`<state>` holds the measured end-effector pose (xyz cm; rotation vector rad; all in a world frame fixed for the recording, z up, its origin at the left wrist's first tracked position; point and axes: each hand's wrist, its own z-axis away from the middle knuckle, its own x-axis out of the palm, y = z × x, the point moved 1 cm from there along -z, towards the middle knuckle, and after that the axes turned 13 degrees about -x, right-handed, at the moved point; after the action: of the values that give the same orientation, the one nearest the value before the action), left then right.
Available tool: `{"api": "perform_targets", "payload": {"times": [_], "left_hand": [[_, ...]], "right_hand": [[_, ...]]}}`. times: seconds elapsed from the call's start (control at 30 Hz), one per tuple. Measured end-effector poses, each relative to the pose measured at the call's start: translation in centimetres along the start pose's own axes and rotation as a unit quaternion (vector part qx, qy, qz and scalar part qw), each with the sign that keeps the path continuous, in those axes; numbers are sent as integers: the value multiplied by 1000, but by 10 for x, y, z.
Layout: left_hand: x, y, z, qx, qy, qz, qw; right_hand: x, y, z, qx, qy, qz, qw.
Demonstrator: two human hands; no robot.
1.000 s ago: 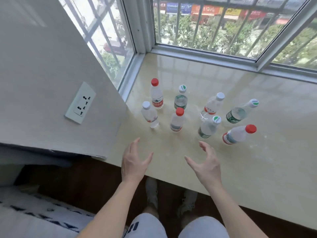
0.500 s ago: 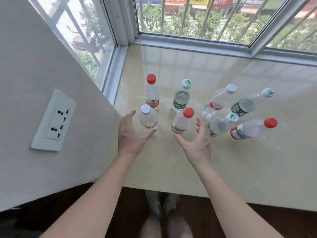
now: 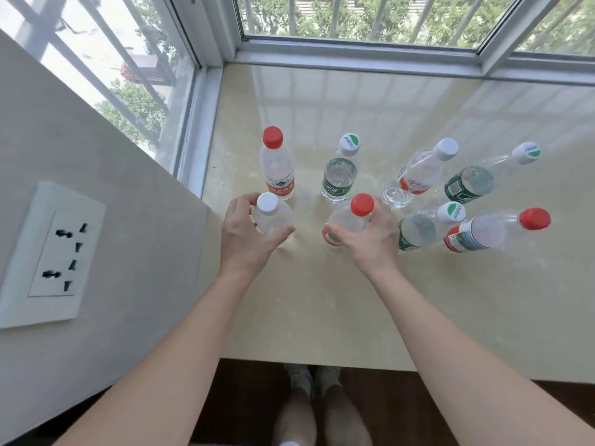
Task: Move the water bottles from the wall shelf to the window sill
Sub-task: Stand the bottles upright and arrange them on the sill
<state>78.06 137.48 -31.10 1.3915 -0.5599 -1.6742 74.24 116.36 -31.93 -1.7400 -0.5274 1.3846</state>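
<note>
A person's left hand (image 3: pixel 244 233) curls fingers and thumb round the white-capped bottle (image 3: pixel 273 218) at the front left of a cluster of eight water bottles on the window sill (image 3: pixel 322 300). The right hand (image 3: pixel 370 243) wraps round the red-capped bottle (image 3: pixel 349 220) just beside it. Both gripped bottles stand upright near the sill's front; whether either base has left the glossy beige surface cannot be told.

Directly behind the left hand stands the tall red-label bottle (image 3: pixel 277 175), red cap on. Behind the right hand stands the green-label bottle (image 3: pixel 339 178), with a green-and-white cap. To the right, four more stand in two rows. The white-capped red-label bottle (image 3: pixel 418 175) and the far green-label bottle (image 3: pixel 470 185) are at the back. The near green-label bottle (image 3: pixel 418 231) is just beside the right hand's fingers, with the rightmost red-capped bottle (image 3: pixel 483 233) next to it at the front.

All eight are clear plastic, capped, and appear to hold clear liquid; how full each is cannot be told.

A wall (image 3: pixel 128 220) with a white socket plate (image 3: pixel 48 252) borders the sill on the left. A barred window (image 3: pixel 354 20) runs along the back and left side. The person's feet (image 3: pixel 309 381) show on the dark floor (image 3: pixel 257 397) below the sill's front edge.
</note>
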Motion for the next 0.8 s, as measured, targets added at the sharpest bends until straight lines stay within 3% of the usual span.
{"api": "perform_targets", "payload": {"times": [0.23, 0.5, 0.8], "left_hand": [[-13, 7, -18, 38, -156, -24, 987], [-9, 4, -20, 8, -164, -24, 986], [-23, 3, -18, 6, -241, -50, 969]], "right_hand": [[-4, 5, -2, -43, -49, 10, 998], [0, 10, 1, -38, -66, 12, 997], [0, 13, 4, -27, -87, 11, 996]]}}
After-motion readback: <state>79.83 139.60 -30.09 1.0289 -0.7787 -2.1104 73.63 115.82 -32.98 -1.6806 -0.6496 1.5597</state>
